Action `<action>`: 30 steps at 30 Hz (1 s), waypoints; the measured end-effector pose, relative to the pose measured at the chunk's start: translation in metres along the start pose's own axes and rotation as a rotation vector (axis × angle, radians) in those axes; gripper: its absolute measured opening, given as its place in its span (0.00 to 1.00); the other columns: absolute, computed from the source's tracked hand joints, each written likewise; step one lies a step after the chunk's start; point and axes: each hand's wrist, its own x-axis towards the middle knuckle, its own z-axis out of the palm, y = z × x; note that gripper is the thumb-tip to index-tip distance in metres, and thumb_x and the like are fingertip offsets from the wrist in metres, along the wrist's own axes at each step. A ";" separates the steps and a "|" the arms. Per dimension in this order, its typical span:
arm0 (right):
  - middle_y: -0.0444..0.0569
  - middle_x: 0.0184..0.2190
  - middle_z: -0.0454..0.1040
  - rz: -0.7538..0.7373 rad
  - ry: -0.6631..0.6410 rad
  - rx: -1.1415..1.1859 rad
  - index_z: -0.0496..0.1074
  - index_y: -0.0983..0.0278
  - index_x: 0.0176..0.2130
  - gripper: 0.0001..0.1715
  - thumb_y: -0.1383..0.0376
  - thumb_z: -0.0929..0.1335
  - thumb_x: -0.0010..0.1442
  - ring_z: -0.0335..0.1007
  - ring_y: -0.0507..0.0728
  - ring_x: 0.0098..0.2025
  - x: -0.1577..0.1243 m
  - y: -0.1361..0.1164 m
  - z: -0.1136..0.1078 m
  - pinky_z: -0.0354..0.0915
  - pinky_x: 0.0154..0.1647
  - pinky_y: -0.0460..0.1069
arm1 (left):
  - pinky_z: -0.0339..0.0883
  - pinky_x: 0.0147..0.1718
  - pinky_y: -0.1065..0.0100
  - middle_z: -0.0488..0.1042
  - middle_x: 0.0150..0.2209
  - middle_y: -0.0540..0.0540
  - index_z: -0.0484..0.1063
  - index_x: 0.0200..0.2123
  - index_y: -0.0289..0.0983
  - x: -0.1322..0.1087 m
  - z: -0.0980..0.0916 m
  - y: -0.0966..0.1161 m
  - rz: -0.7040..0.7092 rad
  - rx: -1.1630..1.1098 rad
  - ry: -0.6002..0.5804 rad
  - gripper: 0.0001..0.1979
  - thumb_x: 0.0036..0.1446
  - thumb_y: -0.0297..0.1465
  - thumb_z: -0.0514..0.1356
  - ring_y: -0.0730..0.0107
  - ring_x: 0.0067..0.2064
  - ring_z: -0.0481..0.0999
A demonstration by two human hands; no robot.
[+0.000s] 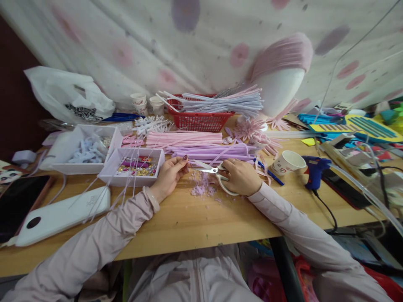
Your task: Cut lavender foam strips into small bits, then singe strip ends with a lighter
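My right hand [241, 176] is closed around the white handles of a pair of scissors [210, 170], blades pointing left. My left hand [170, 174] pinches something small at its fingertips, right at the scissor tips; I cannot make out what it is. Below the blades lies a small heap of purple fuzzy clippings [203, 188] on the wooden table [195, 226]. Just behind both hands lie bundles of purple pipe cleaners [214, 151] and pink pipe cleaners [184, 138].
A red basket [200, 119] of pale pipe cleaners stands behind. White trays [134, 167] with beads sit at left, a white power bank [59, 216] nearer me. A paper cup [288, 162] and blue glue gun [315, 170] lie at right. A white foam head [278, 90] stands behind.
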 end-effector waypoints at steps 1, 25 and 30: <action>0.50 0.28 0.71 0.010 -0.002 0.000 0.67 0.65 0.31 0.16 0.54 0.62 0.55 0.63 0.54 0.28 0.000 0.000 0.000 0.44 0.26 0.49 | 0.62 0.26 0.77 0.71 0.23 0.51 0.70 0.23 0.32 0.000 0.000 0.000 -0.002 -0.007 0.005 0.11 0.40 0.32 0.68 0.81 0.24 0.67; 0.52 0.29 0.73 0.076 -0.101 -0.059 0.70 0.66 0.33 0.19 0.53 0.61 0.56 0.64 0.54 0.27 0.000 -0.001 -0.009 0.41 0.25 0.49 | 0.61 0.25 0.77 0.71 0.22 0.52 0.69 0.23 0.33 0.000 0.001 0.001 -0.001 -0.006 0.062 0.10 0.42 0.31 0.68 0.82 0.23 0.67; 0.52 0.30 0.73 0.067 -0.099 -0.039 0.70 0.66 0.32 0.19 0.54 0.61 0.55 0.64 0.54 0.28 0.000 -0.001 -0.009 0.43 0.25 0.48 | 0.62 0.26 0.77 0.71 0.23 0.52 0.69 0.24 0.33 0.000 0.000 -0.001 0.004 -0.010 0.061 0.11 0.41 0.31 0.68 0.82 0.24 0.67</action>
